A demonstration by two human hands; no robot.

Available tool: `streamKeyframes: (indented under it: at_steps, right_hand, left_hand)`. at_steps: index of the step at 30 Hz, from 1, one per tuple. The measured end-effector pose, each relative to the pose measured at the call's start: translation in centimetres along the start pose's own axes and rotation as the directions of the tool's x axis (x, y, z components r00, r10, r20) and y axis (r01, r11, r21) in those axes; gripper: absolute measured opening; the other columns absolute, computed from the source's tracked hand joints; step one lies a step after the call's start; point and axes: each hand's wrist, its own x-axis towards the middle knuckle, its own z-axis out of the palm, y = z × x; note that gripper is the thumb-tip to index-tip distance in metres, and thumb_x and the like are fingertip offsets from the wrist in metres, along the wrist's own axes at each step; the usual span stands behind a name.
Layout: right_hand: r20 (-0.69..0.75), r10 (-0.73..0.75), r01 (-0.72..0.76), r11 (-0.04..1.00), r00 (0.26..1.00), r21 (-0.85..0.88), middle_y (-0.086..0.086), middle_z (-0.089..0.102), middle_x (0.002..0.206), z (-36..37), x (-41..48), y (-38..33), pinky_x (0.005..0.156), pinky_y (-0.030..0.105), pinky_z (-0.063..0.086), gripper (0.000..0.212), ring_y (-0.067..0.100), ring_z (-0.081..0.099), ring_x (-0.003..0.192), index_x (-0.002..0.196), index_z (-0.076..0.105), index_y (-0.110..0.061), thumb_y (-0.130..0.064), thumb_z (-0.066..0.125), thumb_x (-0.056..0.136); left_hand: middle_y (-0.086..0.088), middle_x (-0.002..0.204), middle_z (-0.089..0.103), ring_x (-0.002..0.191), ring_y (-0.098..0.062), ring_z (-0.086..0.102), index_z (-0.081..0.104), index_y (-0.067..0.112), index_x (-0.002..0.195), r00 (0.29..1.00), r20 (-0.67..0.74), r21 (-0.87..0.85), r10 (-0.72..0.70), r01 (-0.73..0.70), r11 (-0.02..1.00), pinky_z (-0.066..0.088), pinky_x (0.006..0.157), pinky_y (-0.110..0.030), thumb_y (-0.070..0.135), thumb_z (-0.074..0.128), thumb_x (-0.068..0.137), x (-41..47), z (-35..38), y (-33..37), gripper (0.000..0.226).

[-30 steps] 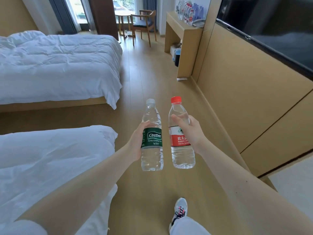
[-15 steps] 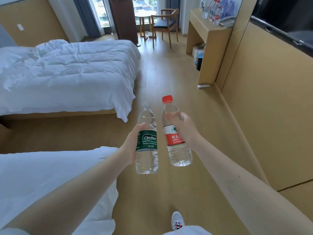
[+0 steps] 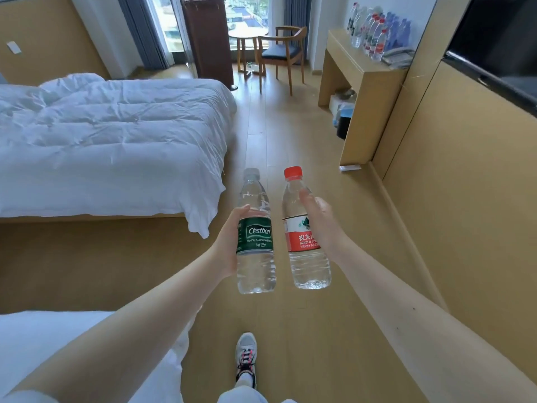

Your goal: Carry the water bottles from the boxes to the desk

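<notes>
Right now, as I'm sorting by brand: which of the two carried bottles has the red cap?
The red-capped bottle in the right hand, with the red-and-white label. The green-label bottle in the left hand has a pale cap.

Two hands — left hand (image 3: 229, 245), right hand (image 3: 321, 225) — and two held bottles: one green bottle (image 3: 257, 266), one red bottle (image 3: 309, 269). Two beds: far bed (image 3: 110, 141), near bed (image 3: 43, 344). One desk (image 3: 366, 112), one chair (image 3: 286, 50), one round table (image 3: 242, 42), one TV (image 3: 494, 39), one shoe (image 3: 246, 356). The desk bottles (image 3: 374, 33) are too crowded for counting.
</notes>
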Motion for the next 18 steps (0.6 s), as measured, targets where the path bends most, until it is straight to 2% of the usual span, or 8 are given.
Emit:
streamKeyframes:
  at_steps: [4,7,9,11,12,15,18]
  right_hand:
    - [-0.074,-0.007,0.007,1.000,0.997,-0.007,0.012,0.061,0.085,1.3,6.0,-1.2,0.073,0.038,0.049,0.053,0.027,0.060,0.076,0.107,0.054,-0.009,-0.059,0.048,0.093]
    - [-0.103,-0.008,0.005,1.000,0.995,-0.031,0.012,0.058,0.083,2.8,10.3,-2.9,0.070,0.035,0.048,0.048,0.024,0.058,0.072,0.102,0.053,-0.010,-0.058,0.047,0.094]
    - [-0.133,-0.024,0.016,0.998,0.991,-0.062,0.013,0.058,0.086,4.0,13.1,-4.4,0.072,0.038,0.046,0.061,0.027,0.056,0.077,0.100,0.054,-0.014,-0.072,0.049,0.082]
    - [-0.158,-0.034,0.022,0.997,0.987,-0.071,0.014,0.059,0.088,5.2,15.7,-5.3,0.074,0.042,0.047,0.078,0.027,0.057,0.080,0.105,0.056,-0.014,-0.081,0.048,0.068]
    - [-0.171,-0.034,0.023,0.997,0.985,-0.068,0.014,0.060,0.089,5.7,16.9,-5.6,0.075,0.042,0.048,0.081,0.027,0.058,0.080,0.110,0.057,-0.012,-0.081,0.048,0.068]
    - [-0.190,-0.037,0.026,0.998,0.981,-0.060,0.011,0.058,0.086,6.9,19.9,-5.8,0.073,0.039,0.046,0.071,0.026,0.056,0.080,0.113,0.056,-0.009,-0.071,0.047,0.081]
    - [-0.186,-0.017,0.004,0.998,0.982,-0.069,0.012,0.059,0.088,7.7,22.6,-6.2,0.073,0.038,0.046,0.073,0.026,0.057,0.080,0.113,0.056,-0.007,-0.071,0.046,0.080]
  left_hand:
    - [-0.008,0.079,0.070,0.067,-0.022,0.068,0.062,0.013,0.094,0.998,0.069,0.018,0.013,-0.015,1.000,0.057,0.067,-0.032,0.052,0.050,0.076,5.2,-1.9,4.7,0.045]
    - [-0.007,0.078,0.070,0.065,-0.021,0.068,0.063,0.013,0.093,0.993,0.115,0.028,0.018,-0.021,0.999,0.057,0.065,-0.031,0.053,0.050,0.080,8.3,-3.7,8.6,0.043]
    - [-0.008,0.075,0.070,0.062,-0.021,0.068,0.064,0.012,0.092,0.995,0.103,0.046,0.017,-0.022,0.999,0.057,0.062,-0.031,0.053,0.048,0.085,10.3,-5.0,11.3,0.045]
    - [-0.009,0.076,0.070,0.062,-0.022,0.068,0.064,0.011,0.092,0.994,0.111,0.066,0.018,-0.026,0.997,0.057,0.061,-0.031,0.055,0.053,0.080,12.3,-6.3,13.8,0.047]
    - [-0.009,0.078,0.070,0.063,-0.023,0.068,0.065,0.011,0.092,0.993,0.118,0.076,0.019,-0.028,0.997,0.057,0.062,-0.031,0.056,0.056,0.075,13.2,-6.9,14.8,0.049]
    - [-0.011,0.086,0.070,0.070,-0.025,0.068,0.066,0.011,0.098,0.995,0.101,0.075,0.017,-0.025,0.997,0.056,0.068,-0.034,0.058,0.060,0.070,15.7,-8.5,16.6,0.055]
    - [-0.012,0.090,0.069,0.074,-0.027,0.068,0.065,0.012,0.103,0.998,0.059,0.091,0.002,-0.007,0.996,0.054,0.071,-0.035,0.060,0.062,0.067,18.0,-9.9,17.7,0.060]
